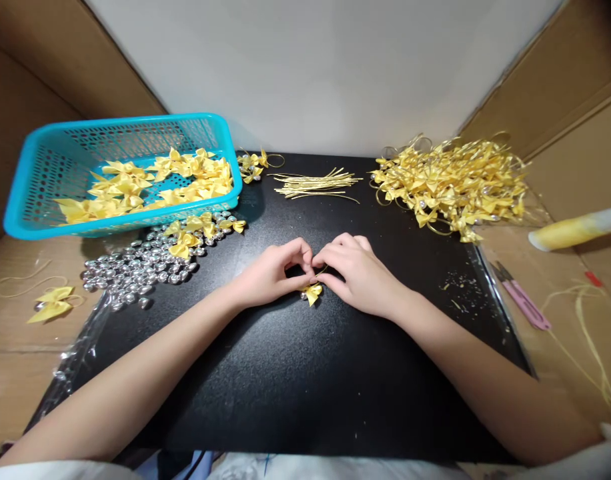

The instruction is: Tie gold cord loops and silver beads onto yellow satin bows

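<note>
pinching a thin gold cord (325, 269) in the fingers (294, 249) of the left hand (273, 275); meeting them there with the right hand (365, 275), but cannot tell whether gripping or loose. can see a yellow bow (313, 295) just below the fingers, over the black counter (295, 387). can also see pink snips (528, 307) well right of the fingers, silver beads (130, 273) to their left, cut gold strips (315, 183) straight beyond, a heap of bows (455, 180) beyond right, a blue basket (230, 157) beyond left.
</note>
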Tool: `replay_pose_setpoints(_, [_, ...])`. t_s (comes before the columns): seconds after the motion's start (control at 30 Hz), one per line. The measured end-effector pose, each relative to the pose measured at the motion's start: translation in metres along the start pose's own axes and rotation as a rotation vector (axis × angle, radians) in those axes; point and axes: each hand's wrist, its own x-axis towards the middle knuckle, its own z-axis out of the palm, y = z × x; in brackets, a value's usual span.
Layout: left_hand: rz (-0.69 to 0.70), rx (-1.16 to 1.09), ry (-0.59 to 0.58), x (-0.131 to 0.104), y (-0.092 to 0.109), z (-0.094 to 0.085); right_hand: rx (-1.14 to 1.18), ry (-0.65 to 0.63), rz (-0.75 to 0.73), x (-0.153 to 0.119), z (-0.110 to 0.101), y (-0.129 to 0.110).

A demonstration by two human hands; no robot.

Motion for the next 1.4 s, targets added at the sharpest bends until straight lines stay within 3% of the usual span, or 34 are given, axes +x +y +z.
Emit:
replay_pose_setpoints(0.2, [-0.032, -0.047, 0.006, -0.002, -0.001, -0.001, -0.019, 0.001, 0.070, 0.001, 0.007, 0.002])
replay_pose_setpoints(0.5, [-0.030, -0.032, -0.022, -0.004, -0.002, -0.002, -0.149, -0.055, 0.042, 0.001, 0.006, -0.004])
replay_pose_setpoints(0.97, [0.012, 0.002, -0.040, -0.010, -0.004, -0.005, -0.214, 0.007, 0.089, 0.001, -0.008, 0.024])
replay_pose_setpoints(1.4, [0.030, 0.123, -0.011, -0.009, -0.006, -0.005, -0.238, 0.002, 0.152, 0.001, -0.014, 0.026])
